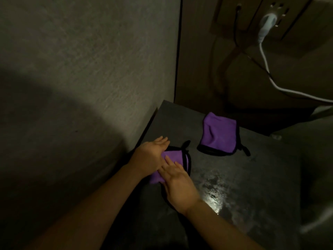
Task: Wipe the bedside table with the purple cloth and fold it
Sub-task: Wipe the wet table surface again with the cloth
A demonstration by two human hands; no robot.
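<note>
The left hand [151,152] and right hand [177,183] are lying flat, fingers straight, pressing a purple cloth [177,157] at the dark bedside table's [252,177] left edge; a second folded purple cloth [219,134] is lying just beyond.

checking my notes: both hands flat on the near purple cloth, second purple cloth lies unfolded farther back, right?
Not quite. The head view shows the far purple cloth folded, not unfolded. The left hand and right hand do lie flat on the near purple cloth.

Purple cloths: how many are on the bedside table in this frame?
2. One purple cloth lies near the table's left edge under both hands, left hand and right hand. The other folded cloth lies apart, farther back.
</note>
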